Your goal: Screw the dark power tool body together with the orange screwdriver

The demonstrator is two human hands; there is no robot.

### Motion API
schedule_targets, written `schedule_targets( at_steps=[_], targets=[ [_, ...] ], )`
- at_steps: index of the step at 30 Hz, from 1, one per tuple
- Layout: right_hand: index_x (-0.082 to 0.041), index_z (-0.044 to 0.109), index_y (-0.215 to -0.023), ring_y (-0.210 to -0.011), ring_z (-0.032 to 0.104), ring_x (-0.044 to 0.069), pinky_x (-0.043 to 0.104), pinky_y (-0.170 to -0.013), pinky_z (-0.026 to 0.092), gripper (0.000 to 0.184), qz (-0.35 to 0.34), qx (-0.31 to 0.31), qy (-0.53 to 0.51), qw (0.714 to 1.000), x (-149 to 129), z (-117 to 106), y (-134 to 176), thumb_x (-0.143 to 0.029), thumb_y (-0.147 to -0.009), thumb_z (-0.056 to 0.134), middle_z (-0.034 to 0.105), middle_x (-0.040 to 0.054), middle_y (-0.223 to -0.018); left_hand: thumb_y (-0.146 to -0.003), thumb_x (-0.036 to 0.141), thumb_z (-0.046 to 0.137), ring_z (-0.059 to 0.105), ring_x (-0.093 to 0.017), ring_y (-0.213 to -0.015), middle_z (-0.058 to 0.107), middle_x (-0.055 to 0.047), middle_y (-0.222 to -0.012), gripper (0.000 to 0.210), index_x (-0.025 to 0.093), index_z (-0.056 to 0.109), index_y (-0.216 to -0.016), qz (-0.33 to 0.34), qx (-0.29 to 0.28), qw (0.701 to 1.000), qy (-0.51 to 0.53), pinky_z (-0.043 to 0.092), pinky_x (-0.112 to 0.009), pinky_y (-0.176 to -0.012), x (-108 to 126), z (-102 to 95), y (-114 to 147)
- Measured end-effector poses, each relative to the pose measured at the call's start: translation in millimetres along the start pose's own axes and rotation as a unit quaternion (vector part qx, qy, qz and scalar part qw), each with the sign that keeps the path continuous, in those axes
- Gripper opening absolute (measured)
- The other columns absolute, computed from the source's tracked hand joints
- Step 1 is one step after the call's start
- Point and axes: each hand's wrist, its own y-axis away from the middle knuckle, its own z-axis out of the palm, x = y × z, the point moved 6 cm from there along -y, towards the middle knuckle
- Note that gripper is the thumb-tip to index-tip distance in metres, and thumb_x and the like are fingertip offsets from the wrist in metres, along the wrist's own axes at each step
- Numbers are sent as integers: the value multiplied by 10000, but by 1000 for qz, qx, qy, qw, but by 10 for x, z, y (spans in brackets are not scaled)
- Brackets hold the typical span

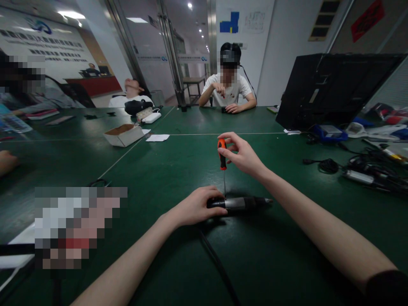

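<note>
The right hand [244, 155] had its thumb and fingers closed lightly around the orange-and-black handle of a screwdriver [223, 167], the index finger reaching over the top of it. The screwdriver stood nearly upright, its thin shaft pointing down to the upper side of a black-and-silver cylindrical tool [235, 203]; whether the tip sat in a screw was too small to tell. That tool lay on its side on the green table [153, 170], its narrow end towards the right. The left hand [199, 207] gripped the tool's black left end, thumb on the near side and fingers on the far side, with little gap to spare. A black cord [219, 263] ran from below the left hand towards the near edge, its join hidden. Farther off stood an open box [123, 138], and across the table sat a co-worker [245, 87] in a white shirt
</note>
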Motion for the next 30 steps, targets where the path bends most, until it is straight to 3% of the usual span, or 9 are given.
schedule_targets(
  at_steps=[4, 8, 12, 23, 30],
  targets=[
    [-221, 519, -1061, -755, 628, 140, 278, -639, 508, 284, -11, 2, -1, 1000, -42, -5, 5, -306, -799, 584, 621, 19, -966, -851, 441, 613, 594, -208, -858, 613, -55, -971, 347, 153, 659, -1039, 2, -5, 1000, 1, 447, -282, -744, 8, -2, -5],
    [-217, 414, -978, -726, 610, 148, 315, -701, 499, 370, -10, 38, -1, 999, 12, -45, -4, -350, -736, 660, 615, -13, -815, -849, 442, 613, 592, -209, -868, 615, -51, -978, 345, 166, 656, -1051, 1, -4, 1000, 4, 445, -288, -761, 1, -1, -3],
    [-229, 342, -966, -686, 589, 136, 317, -693, 491, 386, -6, 52, 0, 999, 58, -57, -8, -358, -749, 635, 606, -26, -794, -849, 437, 613, 593, -211, -879, 615, -53, -995, 347, 169, 654, -1066, 0, -3, 1000, 5, 442, -291, -771, -6, 3, 0],
    [-212, 531, -1078, -749, 598, 123, 279, -693, 485, 261, -20, 7, 22, 1000, -66, -17, 13, -274, -824, 537, 597, 15, -983, -854, 469, 594, 595, -207, -863, 615, -55, -974, 373, 164, 652, -1060, 3, -3, 1000, -1, 449, -285, -753, -12, 7, -4],
    [-213, 412, -955, -701, 574, 137, 309, -698, 482, 368, 2, 58, 20, 998, 42, -87, -9, -392, -742, 653, 598, -18, -790, -850, 454, 604, 593, -214, -879, 619, -58, -1001, 357, 170, 657, -1060, -4, -8, 1000, 7, 453, -296, -768, 18, -17, 2]
  ],
)
